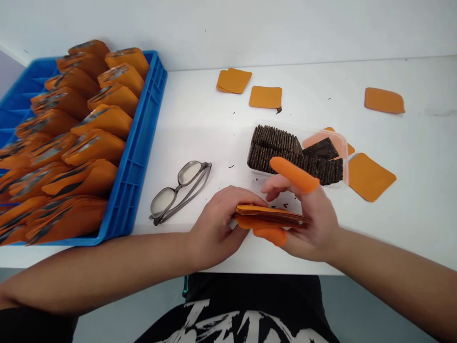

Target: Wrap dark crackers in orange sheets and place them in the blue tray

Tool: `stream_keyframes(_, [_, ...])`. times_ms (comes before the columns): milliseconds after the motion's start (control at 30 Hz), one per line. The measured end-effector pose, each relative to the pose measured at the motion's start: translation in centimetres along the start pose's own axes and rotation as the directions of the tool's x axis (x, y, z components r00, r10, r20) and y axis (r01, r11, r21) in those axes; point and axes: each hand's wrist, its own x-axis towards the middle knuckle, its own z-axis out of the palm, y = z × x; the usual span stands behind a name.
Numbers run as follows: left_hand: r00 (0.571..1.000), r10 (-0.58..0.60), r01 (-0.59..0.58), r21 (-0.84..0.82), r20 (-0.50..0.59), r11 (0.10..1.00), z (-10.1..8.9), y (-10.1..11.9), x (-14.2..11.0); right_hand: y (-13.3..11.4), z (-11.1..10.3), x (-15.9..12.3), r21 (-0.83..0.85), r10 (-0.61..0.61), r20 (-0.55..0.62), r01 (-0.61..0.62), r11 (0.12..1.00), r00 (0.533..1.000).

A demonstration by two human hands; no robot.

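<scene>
A thin stack of orange cards with rounded corners (267, 214) is held edge-up above the front of the table. My left hand (224, 224) grips its left end, thumb on the near side and fingers on the far side. My right hand (314, 224) holds the right end against its palm. Orange finger cots cover its thumb and its index finger, which is lifted off the stack. Just beyond, a clear plastic tub (345, 157) contains rows of thin dark sheets, seaweed-like (274, 147), with one piece (323, 149) lying loose on top.
On the left, a blue crate (137, 157) holds many bundles of orange cards (103, 147). Grey-framed glasses (176, 190) lie beside it. Loose orange cards (266, 97) are scattered at the back, with another card (371, 177) right of the tub. Dark crumbs dot the white table (200, 114).
</scene>
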Motion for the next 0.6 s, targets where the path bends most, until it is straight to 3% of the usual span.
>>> stream_keyframes(133, [0.996,0.032,-0.038,0.071,0.079,0.997,-0.2,0.1,0.3,-0.3,-1.0,0.4,0.061,-0.167,-0.043,0.169,0.984,0.985])
stream_keyframes(200, [0.995,0.02,-0.03,0.106,0.093,0.994,-0.2,0.2,0.5,-0.2,-1.2,0.6,-0.052,-0.274,0.05,0.276,0.96,0.96])
stream_keyframes(267, [0.996,-0.001,-0.014,0.161,0.093,0.987,-0.1,0.3,0.8,0.0,-1.3,0.7,-0.191,-0.306,0.179,0.338,0.922,0.935])
stream_keyframes(333, [0.997,0.018,-0.03,0.175,0.07,0.984,-0.1,0.4,1.1,0.0,-1.2,0.7,-0.243,-0.31,0.215,0.358,0.902,0.926])
stream_keyframes(467, [0.995,0.052,-0.061,0.116,0.081,0.991,0.0,0.4,1.5,-0.3,-1.3,0.6,-0.193,-0.308,0.149,0.333,0.923,0.94])
stream_keyframes(600, [0.995,-0.007,-0.011,0.176,0.099,0.984,-0.3,0.5,1.5,-0.5,-1.9,0.9,-0.172,-0.292,0.142,0.314,0.934,0.946])
